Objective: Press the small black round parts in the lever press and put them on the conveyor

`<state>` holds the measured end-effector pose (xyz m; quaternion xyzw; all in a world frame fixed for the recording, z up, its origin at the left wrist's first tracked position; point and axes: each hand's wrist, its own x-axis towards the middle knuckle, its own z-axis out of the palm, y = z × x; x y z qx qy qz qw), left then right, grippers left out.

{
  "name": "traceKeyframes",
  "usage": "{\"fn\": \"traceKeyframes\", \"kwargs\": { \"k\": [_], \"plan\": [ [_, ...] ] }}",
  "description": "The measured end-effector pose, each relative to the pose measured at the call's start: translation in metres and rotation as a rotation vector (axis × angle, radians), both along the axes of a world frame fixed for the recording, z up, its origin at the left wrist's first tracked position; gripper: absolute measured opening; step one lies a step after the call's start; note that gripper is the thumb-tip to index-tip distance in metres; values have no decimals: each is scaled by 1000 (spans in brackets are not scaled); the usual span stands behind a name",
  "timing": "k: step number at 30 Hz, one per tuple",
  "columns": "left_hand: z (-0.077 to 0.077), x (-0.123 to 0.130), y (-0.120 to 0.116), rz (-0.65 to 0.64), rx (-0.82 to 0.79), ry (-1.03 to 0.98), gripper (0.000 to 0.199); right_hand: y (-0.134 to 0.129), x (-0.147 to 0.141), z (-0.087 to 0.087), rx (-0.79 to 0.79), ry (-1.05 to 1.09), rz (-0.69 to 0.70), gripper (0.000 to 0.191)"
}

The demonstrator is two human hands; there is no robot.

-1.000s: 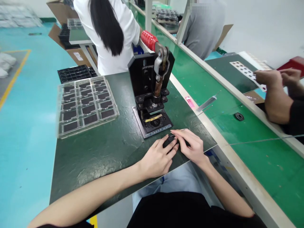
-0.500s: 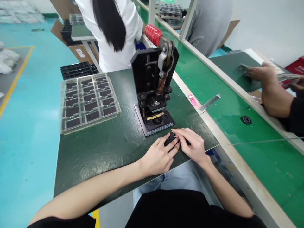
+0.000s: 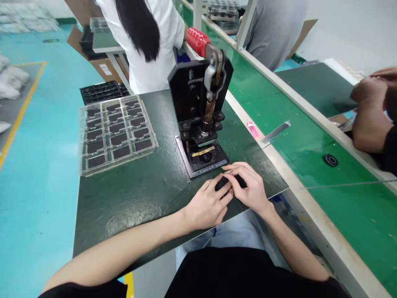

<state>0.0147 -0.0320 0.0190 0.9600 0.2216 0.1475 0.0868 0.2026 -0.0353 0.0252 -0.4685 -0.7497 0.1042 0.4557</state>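
Observation:
Just in front of the hand press, a small black part (image 3: 221, 183) lies on the dark green tabletop, mostly covered by fingers. My left hand (image 3: 208, 203) is closed over it, its fingertips holding it down. Thumb and fingers of my right hand (image 3: 249, 184) pinch together at the part's right side; what they grip is too small to make out. The hand press (image 3: 201, 95), with its red handle (image 3: 198, 41), stands directly beyond both hands. A yellow strip (image 3: 203, 151) crosses the black fixture on the press's base.
Left of the press lies a clear compartment tray (image 3: 118, 133) with dark flat pieces. On the green conveyor belt (image 3: 310, 153) at right are a black round part (image 3: 330, 160) and a bundle of thin strips (image 3: 276, 132). A pink object (image 3: 252, 129) sits by its edge. Co-workers sit nearby.
My right fingers have shifted slightly over the black part, while my left hand stays nearly still. On the belt, the round part has moved a little right. The right-hand co-worker's hands have moved away rightward.

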Motion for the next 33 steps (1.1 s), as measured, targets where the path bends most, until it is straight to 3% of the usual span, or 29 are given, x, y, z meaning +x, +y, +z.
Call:
{"fn": "traceKeyframes", "kwargs": {
  "k": [6, 9, 12, 15, 17, 22, 26, 30, 33],
  "plan": [
    [-1, 1, 0, -5, 2, 13, 36, 3, -3, -3, -13, 33, 56, 17],
    [-1, 2, 0, -3, -11, 34, 42, 2, 0, -5, -106, 94, 16, 16],
    [-1, 1, 0, -1, -19, 43, 53, 2, 6, -9, -174, 332, -87, 15],
    [-1, 0, 0, -6, -17, 73, 54, 1, 14, -11, -146, 623, -282, 17],
    [0, 0, 0, -10, -19, 93, 54, -3, 18, -10, -164, 662, -361, 20],
    [0, 0, -1, -12, -13, 108, 55, -21, 31, -1, -142, 503, -367, 19],
    [-1, 1, -2, -19, 8, 94, 56, -30, 44, 2, -347, 594, -178, 19],
    [-4, 0, -4, -25, 105, 28, 52, -28, 52, 7, -410, 159, -73, 21],
    [-5, -1, -6, -122, 257, -67, 33, -21, 52, 10, -413, -126, 91, 51]
  ]
}}
